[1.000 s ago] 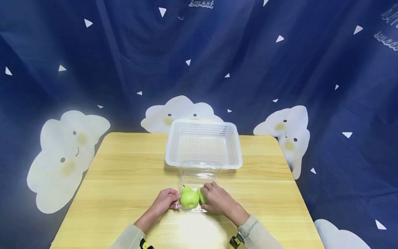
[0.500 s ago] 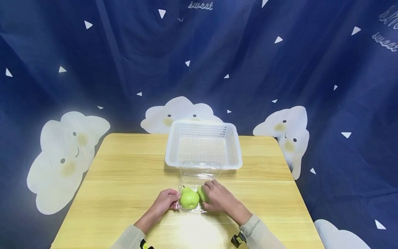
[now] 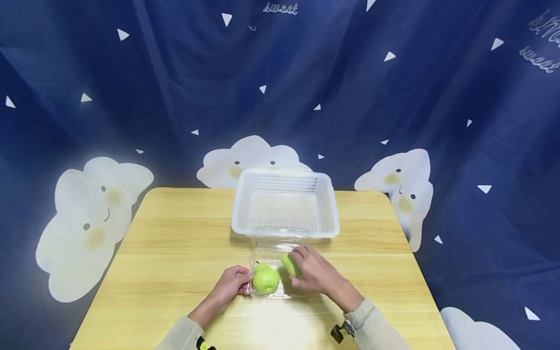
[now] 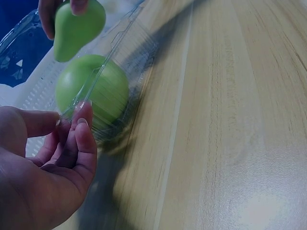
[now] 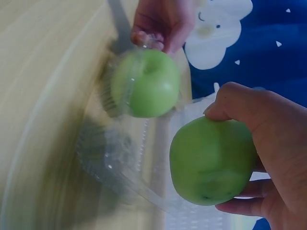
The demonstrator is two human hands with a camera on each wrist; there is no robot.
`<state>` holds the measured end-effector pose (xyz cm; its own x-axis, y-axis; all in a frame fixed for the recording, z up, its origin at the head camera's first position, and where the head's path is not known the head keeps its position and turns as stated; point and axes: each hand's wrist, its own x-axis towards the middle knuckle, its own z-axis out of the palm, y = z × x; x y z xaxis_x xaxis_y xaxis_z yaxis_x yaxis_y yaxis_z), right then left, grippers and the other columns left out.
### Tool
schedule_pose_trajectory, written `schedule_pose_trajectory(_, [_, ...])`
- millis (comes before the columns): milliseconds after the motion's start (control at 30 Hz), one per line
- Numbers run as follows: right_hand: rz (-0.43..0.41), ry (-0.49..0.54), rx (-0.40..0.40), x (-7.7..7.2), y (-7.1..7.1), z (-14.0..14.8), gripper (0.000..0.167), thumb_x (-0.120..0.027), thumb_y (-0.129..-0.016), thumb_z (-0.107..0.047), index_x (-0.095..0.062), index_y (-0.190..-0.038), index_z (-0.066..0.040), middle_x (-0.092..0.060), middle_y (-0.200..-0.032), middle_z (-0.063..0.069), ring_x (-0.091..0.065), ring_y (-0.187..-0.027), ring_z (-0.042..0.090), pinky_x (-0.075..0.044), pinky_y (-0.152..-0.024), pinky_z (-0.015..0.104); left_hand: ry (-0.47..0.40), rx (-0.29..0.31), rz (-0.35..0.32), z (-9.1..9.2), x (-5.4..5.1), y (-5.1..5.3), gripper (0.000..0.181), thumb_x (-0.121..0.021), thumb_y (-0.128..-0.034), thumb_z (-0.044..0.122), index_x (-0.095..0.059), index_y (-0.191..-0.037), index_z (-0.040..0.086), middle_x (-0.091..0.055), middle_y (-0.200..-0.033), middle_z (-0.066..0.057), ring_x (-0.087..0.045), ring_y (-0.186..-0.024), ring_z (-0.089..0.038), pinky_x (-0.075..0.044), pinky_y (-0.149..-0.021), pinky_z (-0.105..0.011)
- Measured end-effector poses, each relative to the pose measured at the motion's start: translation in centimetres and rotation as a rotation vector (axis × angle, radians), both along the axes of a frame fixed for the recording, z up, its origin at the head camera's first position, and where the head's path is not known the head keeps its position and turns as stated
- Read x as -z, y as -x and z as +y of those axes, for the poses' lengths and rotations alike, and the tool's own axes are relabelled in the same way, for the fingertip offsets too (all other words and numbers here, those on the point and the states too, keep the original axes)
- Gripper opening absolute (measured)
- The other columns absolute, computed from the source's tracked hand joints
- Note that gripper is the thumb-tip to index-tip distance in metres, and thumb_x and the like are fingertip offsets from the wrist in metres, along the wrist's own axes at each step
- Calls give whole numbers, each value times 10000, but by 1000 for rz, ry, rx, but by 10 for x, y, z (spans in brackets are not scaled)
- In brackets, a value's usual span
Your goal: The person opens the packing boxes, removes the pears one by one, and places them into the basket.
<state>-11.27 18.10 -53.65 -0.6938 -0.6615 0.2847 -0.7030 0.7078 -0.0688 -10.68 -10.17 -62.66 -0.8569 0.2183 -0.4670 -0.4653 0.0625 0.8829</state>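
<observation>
One green pear [image 5: 211,160], held in the right hand [image 3: 317,272]; grip clamped on the fruit, thumb on one side and fingers on the other; raised over the right part of the container, well clear of its fellow. One second pear [image 3: 266,279], likewise green, lying in the left part of the same container, stem toward the far side. One container [image 3: 271,255], clear plastic, hinged, standing open on the surface [image 3: 175,243]; its lid [image 3: 280,239] folded back toward the basket, overlapping the near rim in the head view, contact not determinable. One left hand [image 3: 232,282], grip pinched together on the container's left edge, just beside the second pear. One basket [image 3: 237,209], white, perforated, rectangular, behind the container. One curtain [image 3: 197,73], dark blue, with clouds and white triangles, as backdrop.
</observation>
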Motion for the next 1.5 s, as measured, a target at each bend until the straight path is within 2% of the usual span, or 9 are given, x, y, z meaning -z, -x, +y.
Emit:
schedule_pose_trajectory(200, [-28, 39, 31, -12, 4, 9, 571, -835, -752, -315, -681, -1212, -13, -703, -1206, 147, -679, -1126, 288, -610, -984, 405, -18, -5, 0, 1, -1, 0, 323, -636, -1004, 132, -541, -1190, -114, -623, -811, -35, -578, -651, -90, -546, -572, -197])
schedule_pose_trajectory(533, [-45, 36, 79, -27, 8, 26, 599, -844, -746, -298, -681, -1237, 2, -701, -1241, 149, -659, -1073, 262, -628, -849, 358, -14, -9, -2, 3, -3, 1, 338, -645, -997, 136, -549, -1190, -124, -627, -826, -35, -577, -660, -88, -557, -588, -203])
schedule_pose_trajectory(733, [-115, 17, 104, -38, 9, 35, 610, -827, -752, -319, -677, -1253, -5, -697, -1244, 142, -652, -1092, 258, -619, -873, 368, -13, -6, -8, 3, -4, 2, 338, -641, -996, 131, -544, -1190, -127, -626, -811, -29, -583, -654, -83, -555, -589, -198])
schedule_pose_trajectory(933, [-163, 2, 154, -45, 12, 45, 603, -809, -753, -307, -679, -1262, -10, -694, -1221, 141, -640, -1054, 235, -615, -804, 337, -22, -4, -9, 3, -6, 2, 332, -634, -996, 118, -537, -1195, -129, -625, -815, -27, -581, -656, -81, -558, -591, -196])
schedule_pose_trajectory(1167, [-148, -1, 185, -53, 19, 59, 552, -815, -734, -289, -703, -1192, -2, -709, -1175, 158, -650, -1018, 251, -611, -752, 326, -17, -6, -10, 2, -5, 1, 325, -633, -1000, 123, -542, -1190, -125, -621, -817, -30, -579, -666, -94, -557, -592, -205])
schedule_pose_trajectory(1333, [-111, 2, 194, -55, 28, 67, 530, -814, -732, -285, -709, -1164, 3, -713, -1146, 164, -649, -979, 253, -588, -715, 318, -7, -11, -9, 0, -5, 0, 322, -639, -996, 127, -548, -1182, -119, -612, -806, -26, -577, -670, -100, -551, -589, -201])
schedule_pose_trajectory(1500, [-115, 6, 204, -58, 38, 73, 515, -821, -744, -258, -703, -1167, 11, -710, -1147, 182, -655, -978, 276, -577, -708, 324, -10, -6, -2, 0, -6, 0, 326, -645, -989, 128, -546, -1175, -121, -604, -803, -21, -571, -673, -99, -550, -590, -198])
